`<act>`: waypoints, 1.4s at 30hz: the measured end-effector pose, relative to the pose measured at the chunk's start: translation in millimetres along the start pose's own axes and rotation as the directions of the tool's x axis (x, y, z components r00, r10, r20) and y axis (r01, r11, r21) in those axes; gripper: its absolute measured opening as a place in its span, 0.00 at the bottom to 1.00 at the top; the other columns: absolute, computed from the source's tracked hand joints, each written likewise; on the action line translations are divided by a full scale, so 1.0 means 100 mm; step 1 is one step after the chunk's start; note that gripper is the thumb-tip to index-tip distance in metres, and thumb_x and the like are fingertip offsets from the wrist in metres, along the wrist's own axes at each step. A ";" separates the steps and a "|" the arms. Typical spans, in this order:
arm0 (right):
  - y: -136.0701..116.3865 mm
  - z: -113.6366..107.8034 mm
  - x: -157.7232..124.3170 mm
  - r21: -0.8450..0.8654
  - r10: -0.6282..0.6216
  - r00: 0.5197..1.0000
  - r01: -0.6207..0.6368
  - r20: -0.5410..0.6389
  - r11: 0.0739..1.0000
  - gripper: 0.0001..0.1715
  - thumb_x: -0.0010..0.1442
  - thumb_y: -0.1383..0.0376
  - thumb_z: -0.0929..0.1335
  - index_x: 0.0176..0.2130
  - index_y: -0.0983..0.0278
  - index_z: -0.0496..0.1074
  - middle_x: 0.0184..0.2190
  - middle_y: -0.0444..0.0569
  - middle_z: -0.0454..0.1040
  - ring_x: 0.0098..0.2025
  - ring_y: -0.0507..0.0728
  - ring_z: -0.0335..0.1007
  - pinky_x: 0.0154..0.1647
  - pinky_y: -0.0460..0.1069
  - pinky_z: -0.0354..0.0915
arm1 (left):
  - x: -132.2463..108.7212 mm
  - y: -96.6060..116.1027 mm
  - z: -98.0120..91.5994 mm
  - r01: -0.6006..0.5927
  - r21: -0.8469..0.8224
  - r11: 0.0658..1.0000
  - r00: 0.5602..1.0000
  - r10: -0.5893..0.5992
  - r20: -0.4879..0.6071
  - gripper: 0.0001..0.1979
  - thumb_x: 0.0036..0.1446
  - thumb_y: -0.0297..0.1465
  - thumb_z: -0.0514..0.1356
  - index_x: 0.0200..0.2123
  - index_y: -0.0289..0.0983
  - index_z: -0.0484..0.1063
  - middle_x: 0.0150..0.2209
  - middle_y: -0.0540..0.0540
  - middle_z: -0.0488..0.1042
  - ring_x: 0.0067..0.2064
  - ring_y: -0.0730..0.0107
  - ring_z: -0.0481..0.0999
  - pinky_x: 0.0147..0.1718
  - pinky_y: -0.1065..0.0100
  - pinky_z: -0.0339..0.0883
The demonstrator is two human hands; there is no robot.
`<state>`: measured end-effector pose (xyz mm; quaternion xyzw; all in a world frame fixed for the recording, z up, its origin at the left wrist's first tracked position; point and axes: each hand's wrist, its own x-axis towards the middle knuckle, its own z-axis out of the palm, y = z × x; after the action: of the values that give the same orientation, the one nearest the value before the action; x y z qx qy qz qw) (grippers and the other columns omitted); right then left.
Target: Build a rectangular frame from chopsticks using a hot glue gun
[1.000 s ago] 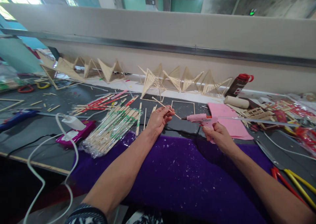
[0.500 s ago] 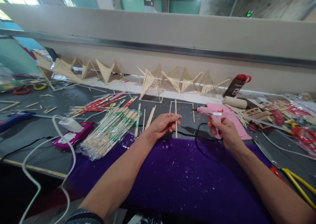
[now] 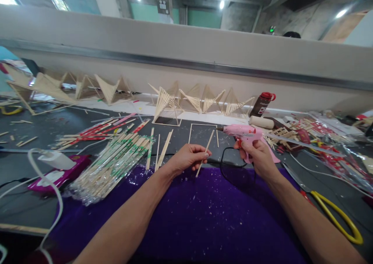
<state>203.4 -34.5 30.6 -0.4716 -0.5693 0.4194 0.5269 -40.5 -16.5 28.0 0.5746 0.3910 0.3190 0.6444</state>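
Between the thumb and fingers of my left hand (image 3: 190, 158) is a thin wooden stick (image 3: 209, 142), tilted with its top end to the right. My right hand (image 3: 255, 155) is wrapped round the handle of a pink hot glue gun (image 3: 243, 131), whose nozzle points left. The nozzle tip is close to the stick's upper end; whether they touch I cannot tell. Behind the stick, a three-sided frame of thin sticks (image 3: 204, 124) lies on the dark tabletop. Loose sticks (image 3: 164, 149) lie left of my left hand.
Several twisted stick models (image 3: 167, 103) stand along the back wall. Plastic-wrapped chopsticks (image 3: 116, 163) and a magenta power strip (image 3: 62, 172) lie left. A dark bottle (image 3: 261, 105) stands back right, near yellow-handled scissors (image 3: 335, 213). Purple cloth (image 3: 204, 213) covers the front.
The stick in my left hand has gone from upright to tilted, its top now near the glue gun's nozzle. The whole view has shifted a little to the right.
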 end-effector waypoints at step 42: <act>0.04 0.13 0.01 0.072 0.007 0.980 0.008 -0.201 0.997 0.13 0.45 0.62 0.72 0.28 0.66 0.67 0.16 0.39 0.63 0.17 0.46 0.55 0.17 0.43 0.51 | -0.03 -0.01 0.08 -0.169 0.918 0.359 0.886 0.464 -0.018 0.10 0.56 0.34 0.53 0.34 0.39 0.74 0.34 0.47 0.76 0.35 0.68 0.73 0.34 0.68 0.61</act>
<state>190.4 -32.3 25.4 -0.4919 -0.4976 0.3901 0.5985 -34.9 -23.1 28.1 0.8415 0.4645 0.2563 0.1021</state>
